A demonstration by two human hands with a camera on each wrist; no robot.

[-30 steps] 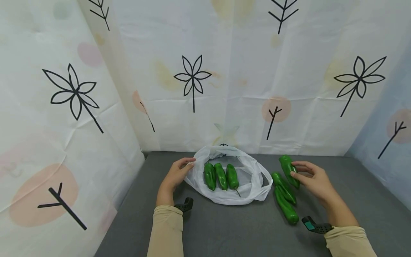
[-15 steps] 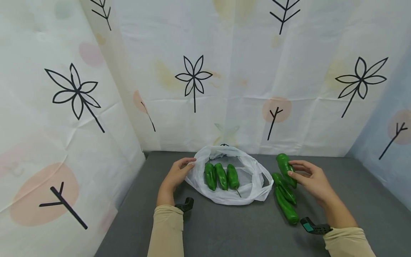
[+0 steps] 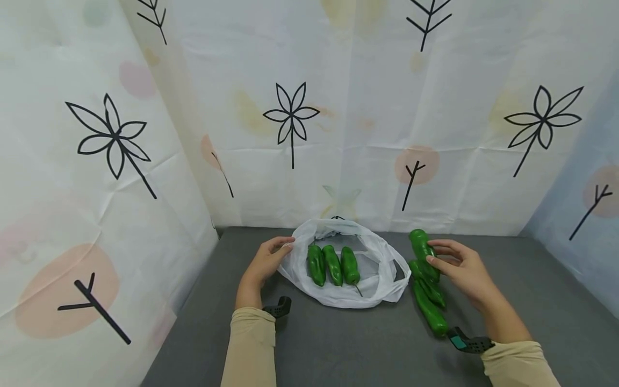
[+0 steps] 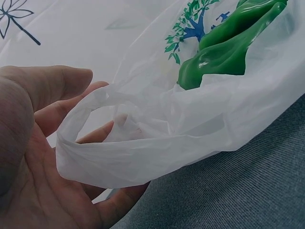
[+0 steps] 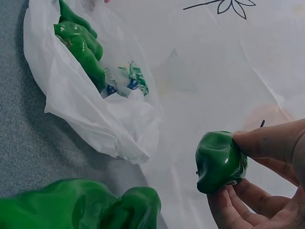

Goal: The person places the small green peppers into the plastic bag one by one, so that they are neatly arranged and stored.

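My right hand holds a green pepper between thumb and fingers, above the two peppers lying to the bag's right. In the right wrist view this pepper is seen end-on in the fingertips. At the left rim of a white plastic bag, my left hand has relaxed fingers against the plastic. The left wrist view shows the bag's handle loop over these fingers, with the thumb apart from it. Three green peppers lie side by side in the bag's wide mouth.
The grey tabletop reaches back to a white printed cloth, which also hangs along both sides. The bag sits near the table's back edge. A dark device is strapped to each wrist.
My right hand has moved left with its pepper, which now overlaps the top of the two peppers on the table. The left hand and the bag stay where they were.
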